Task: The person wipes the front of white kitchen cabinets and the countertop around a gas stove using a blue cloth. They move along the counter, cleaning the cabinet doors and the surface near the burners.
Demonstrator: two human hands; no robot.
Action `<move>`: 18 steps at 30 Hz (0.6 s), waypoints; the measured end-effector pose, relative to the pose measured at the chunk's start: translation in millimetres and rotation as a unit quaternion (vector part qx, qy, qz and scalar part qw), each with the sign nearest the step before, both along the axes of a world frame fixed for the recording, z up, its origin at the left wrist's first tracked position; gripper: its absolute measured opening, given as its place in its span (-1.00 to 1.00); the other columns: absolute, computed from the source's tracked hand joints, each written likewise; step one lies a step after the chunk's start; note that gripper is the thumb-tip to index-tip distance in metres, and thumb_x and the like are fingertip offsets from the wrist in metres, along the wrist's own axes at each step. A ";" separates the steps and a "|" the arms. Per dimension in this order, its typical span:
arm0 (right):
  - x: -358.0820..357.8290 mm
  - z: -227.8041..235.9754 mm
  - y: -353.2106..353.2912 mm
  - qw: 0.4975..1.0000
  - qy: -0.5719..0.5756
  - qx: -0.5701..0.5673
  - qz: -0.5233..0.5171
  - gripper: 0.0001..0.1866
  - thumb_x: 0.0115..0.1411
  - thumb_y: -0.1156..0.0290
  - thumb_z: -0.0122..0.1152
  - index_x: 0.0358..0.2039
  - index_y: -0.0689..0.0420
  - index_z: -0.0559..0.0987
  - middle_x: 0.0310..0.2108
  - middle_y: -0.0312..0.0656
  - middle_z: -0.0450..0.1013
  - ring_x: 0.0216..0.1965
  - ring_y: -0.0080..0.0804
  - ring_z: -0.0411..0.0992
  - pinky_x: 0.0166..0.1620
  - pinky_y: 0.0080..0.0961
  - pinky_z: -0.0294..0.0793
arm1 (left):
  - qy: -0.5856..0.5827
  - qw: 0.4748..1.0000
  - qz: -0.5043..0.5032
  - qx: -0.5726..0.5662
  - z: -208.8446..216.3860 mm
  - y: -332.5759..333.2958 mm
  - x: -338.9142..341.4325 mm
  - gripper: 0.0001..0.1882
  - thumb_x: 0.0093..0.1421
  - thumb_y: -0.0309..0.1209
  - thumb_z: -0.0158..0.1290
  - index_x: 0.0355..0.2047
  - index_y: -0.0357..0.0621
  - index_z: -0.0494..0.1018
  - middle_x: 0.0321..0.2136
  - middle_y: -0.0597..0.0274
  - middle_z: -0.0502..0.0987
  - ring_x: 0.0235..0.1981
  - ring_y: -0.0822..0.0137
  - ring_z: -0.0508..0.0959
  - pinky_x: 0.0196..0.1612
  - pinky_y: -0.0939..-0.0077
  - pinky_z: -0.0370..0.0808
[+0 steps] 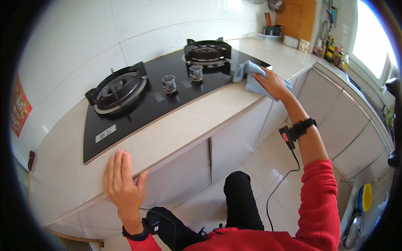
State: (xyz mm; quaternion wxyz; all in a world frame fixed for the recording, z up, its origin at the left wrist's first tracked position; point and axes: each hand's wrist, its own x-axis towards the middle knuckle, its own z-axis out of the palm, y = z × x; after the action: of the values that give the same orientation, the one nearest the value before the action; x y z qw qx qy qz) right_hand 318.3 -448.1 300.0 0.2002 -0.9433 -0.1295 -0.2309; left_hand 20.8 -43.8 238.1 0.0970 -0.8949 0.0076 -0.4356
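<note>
My right hand (272, 85) presses a folded light-blue cloth (252, 77) onto the near right corner of the black glass gas hob (138, 129) and the pale counter edge beside it. Part of the cloth hangs over the front edge. My left hand (122, 184) rests on the counter's front edge near the hob's left corner, palm down, fingers stretched out, with nothing in it. On the hob stand a left burner (117, 90), a right burner (207, 52) and two knobs, a left knob (169, 83) and a right knob (195, 72), both under clear covers.
Bottles (335, 54) line the counter by the window on the right. A wooden board (296, 19), a clear tray (268, 37) and white containers (291, 41) stand in the far corner. White cabinet doors (240, 138) run below the counter. A black cable (272, 196) dangles from my right wrist.
</note>
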 end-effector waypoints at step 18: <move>-35.5 -2.0 46.7 0.999 0.026 -0.040 0.020 -0.38 0.24 -0.22 -0.04 0.16 -0.11 0.48 0.09 -0.11 0.47 0.13 -0.11 0.41 0.15 -0.10 0.38 | -0.021 1.000 0.004 0.017 -2.6 0.8 1.5 -0.41 0.13 -0.05 0.20 0.04 -0.20 0.48 0.02 0.08 0.55 0.06 0.03 0.52 0.10 0.21 0.44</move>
State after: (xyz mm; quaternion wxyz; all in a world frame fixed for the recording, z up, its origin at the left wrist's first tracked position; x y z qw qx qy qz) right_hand 282.8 -401.4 298.0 0.1706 -0.9534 -0.1520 -0.1971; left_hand 22.2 -43.0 235.5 0.1144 -0.8837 0.0091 -0.4538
